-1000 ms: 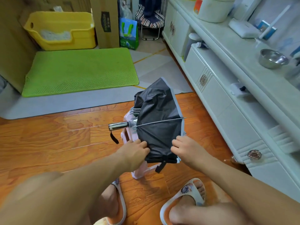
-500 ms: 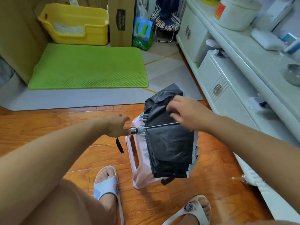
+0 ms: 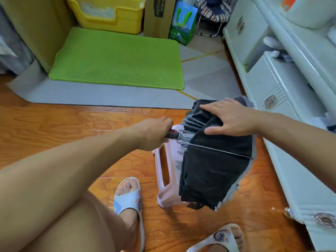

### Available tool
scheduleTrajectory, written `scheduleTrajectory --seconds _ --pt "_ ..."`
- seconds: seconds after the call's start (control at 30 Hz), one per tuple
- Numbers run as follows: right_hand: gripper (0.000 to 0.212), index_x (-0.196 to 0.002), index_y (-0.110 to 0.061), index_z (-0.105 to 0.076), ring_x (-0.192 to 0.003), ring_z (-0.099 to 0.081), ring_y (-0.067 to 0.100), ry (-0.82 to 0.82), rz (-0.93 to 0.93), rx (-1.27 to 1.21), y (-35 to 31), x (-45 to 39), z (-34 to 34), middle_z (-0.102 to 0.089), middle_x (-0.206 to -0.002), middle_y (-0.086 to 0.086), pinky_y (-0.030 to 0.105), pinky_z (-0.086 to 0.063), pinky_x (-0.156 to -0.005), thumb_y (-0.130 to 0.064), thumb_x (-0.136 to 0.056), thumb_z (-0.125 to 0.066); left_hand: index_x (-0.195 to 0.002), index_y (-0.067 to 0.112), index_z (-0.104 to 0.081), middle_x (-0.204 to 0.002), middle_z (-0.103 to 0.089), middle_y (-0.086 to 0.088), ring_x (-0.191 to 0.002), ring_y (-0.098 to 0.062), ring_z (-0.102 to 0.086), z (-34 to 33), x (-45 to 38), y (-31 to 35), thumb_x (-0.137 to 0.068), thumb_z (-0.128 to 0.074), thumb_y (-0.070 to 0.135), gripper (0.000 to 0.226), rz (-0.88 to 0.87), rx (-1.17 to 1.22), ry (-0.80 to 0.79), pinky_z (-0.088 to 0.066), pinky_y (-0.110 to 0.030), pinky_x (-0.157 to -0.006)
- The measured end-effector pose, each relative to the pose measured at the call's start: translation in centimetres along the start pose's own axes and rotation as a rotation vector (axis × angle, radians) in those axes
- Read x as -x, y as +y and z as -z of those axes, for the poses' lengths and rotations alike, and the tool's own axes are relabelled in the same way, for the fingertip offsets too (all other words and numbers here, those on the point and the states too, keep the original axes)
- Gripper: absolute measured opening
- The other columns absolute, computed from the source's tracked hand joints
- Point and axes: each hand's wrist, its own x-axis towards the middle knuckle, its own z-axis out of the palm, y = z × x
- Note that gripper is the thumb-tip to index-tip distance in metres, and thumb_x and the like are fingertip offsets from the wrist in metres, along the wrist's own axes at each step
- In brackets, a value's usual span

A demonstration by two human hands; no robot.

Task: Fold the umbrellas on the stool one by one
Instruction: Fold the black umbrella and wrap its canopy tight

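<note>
A black umbrella (image 3: 214,166) with a grey edge lies collapsed across a pink plastic stool (image 3: 166,171), its loose cloth hanging over the stool's right side. My left hand (image 3: 154,132) grips the umbrella's dark handle at the stool's left end. My right hand (image 3: 228,117) lies flat with straight fingers on the far folds of the cloth, pressing them down. One thin metal rib runs across the top of the cloth.
A white cabinet (image 3: 283,110) with round knobs runs along the right, close to the stool. A green mat (image 3: 118,57), a yellow bin (image 3: 109,13) and a cardboard box (image 3: 158,15) lie further back. My feet in slippers (image 3: 128,199) stand on the wooden floor by the stool.
My left hand went from the cloth's near edge to the handle and gripped it. My right hand moved from the near edge to the far folds and flattened on them.
</note>
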Motion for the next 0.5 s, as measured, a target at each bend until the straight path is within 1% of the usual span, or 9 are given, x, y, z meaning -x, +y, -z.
scheduleTrajectory --seconds 0.07,0.17,0.23,0.27,0.3,0.37,0.43,0.47,0.5 --pt "0.107 -0.160 -0.027 -0.021 -0.147 -0.030 0.015 0.078 0.019 0.002 0.7 2.3 1.4 -0.035 -0.162 -0.003 0.040 -0.012 -0.123 -0.090 -0.076 -0.035 -0.109 0.014 -0.046 -0.109 -0.052 -0.007 -0.093 -0.034 -0.057 0.9 0.7 0.6 -0.095 -0.062 0.025 0.025 -0.046 -0.028 0.136 -0.046 -0.047 -0.077" --pt "0.111 -0.161 -0.027 -0.019 -0.147 -0.033 0.017 0.161 0.021 -0.012 1.5 4.9 2.8 -0.038 -0.160 -0.003 0.043 -0.014 -0.125 -0.094 -0.074 -0.037 -0.109 0.014 -0.047 -0.108 -0.051 -0.006 -0.092 -0.033 -0.055 1.9 1.3 1.6 -0.095 -0.064 0.026 0.024 -0.053 0.006 0.319 -0.045 -0.046 -0.071" --pt "0.112 -0.161 -0.025 -0.018 -0.147 -0.032 0.017 0.180 -0.001 -0.030 1.3 5.8 2.6 -0.037 -0.160 -0.002 0.042 -0.015 -0.124 -0.091 -0.074 -0.040 -0.108 0.015 -0.047 -0.105 -0.049 -0.005 -0.087 -0.031 -0.052 1.9 1.2 2.0 -0.097 -0.063 0.025 0.022 -0.029 0.008 0.384 -0.039 -0.044 -0.067" --pt "0.111 -0.161 -0.024 -0.018 -0.147 -0.032 0.017 0.176 -0.015 -0.025 1.1 6.0 2.1 -0.036 -0.161 -0.002 0.042 -0.014 -0.123 -0.090 -0.074 -0.040 -0.108 0.015 -0.046 -0.103 -0.047 -0.005 -0.084 -0.029 -0.050 1.5 1.1 2.1 -0.098 -0.061 0.024 0.020 -0.011 0.002 0.381 -0.033 -0.042 -0.065" --pt "0.110 -0.161 -0.024 -0.018 -0.147 -0.031 0.017 0.161 -0.027 -0.005 0.7 6.1 1.4 -0.035 -0.161 -0.002 0.042 -0.013 -0.123 -0.089 -0.075 -0.038 -0.108 0.014 -0.046 -0.104 -0.046 -0.005 -0.083 -0.027 -0.048 0.6 0.9 2.0 -0.099 -0.060 0.021 0.018 -0.001 -0.003 0.355 -0.030 -0.040 -0.065" --pt "0.109 -0.162 -0.025 -0.017 -0.149 -0.028 0.017 0.099 -0.043 0.055 -0.1 6.2 -0.7 -0.033 -0.162 -0.002 0.044 -0.012 -0.125 -0.090 -0.075 -0.031 -0.110 0.014 -0.046 -0.106 -0.046 -0.007 -0.087 -0.028 -0.049 -1.8 0.6 1.4 -0.098 -0.058 0.014 0.017 0.000 -0.002 0.238 -0.037 -0.040 -0.071" --pt "0.109 -0.162 -0.028 -0.014 -0.150 -0.024 0.019 0.041 -0.071 0.079 -0.5 6.3 -2.9 -0.029 -0.164 -0.002 0.046 -0.010 -0.126 -0.092 -0.074 -0.025 -0.116 0.013 -0.044 -0.112 -0.045 -0.009 -0.094 -0.028 -0.048 -4.3 0.5 0.9 -0.096 -0.053 0.007 0.023 0.019 -0.024 0.051 -0.043 -0.042 -0.082" --pt "0.108 -0.161 -0.030 -0.013 -0.152 -0.022 0.021 0.030 -0.095 0.077 -0.7 6.4 -3.7 -0.027 -0.165 -0.002 0.047 -0.009 -0.126 -0.092 -0.073 -0.023 -0.119 0.013 -0.042 -0.116 -0.043 -0.009 -0.097 -0.027 -0.046 -5.4 0.5 0.6 -0.094 -0.051 0.006 0.028 0.034 -0.042 -0.021 -0.043 -0.042 -0.085" --pt "0.107 -0.161 -0.031 -0.012 -0.153 -0.019 0.022 0.035 -0.126 0.070 -0.8 6.6 -4.3 -0.025 -0.166 -0.002 0.047 -0.008 -0.126 -0.091 -0.073 -0.021 -0.122 0.014 -0.040 -0.118 -0.041 -0.009 -0.100 -0.027 -0.044 -6.1 0.4 0.4 -0.093 -0.050 0.005 0.032 0.051 -0.045 -0.057 -0.042 -0.041 -0.087"
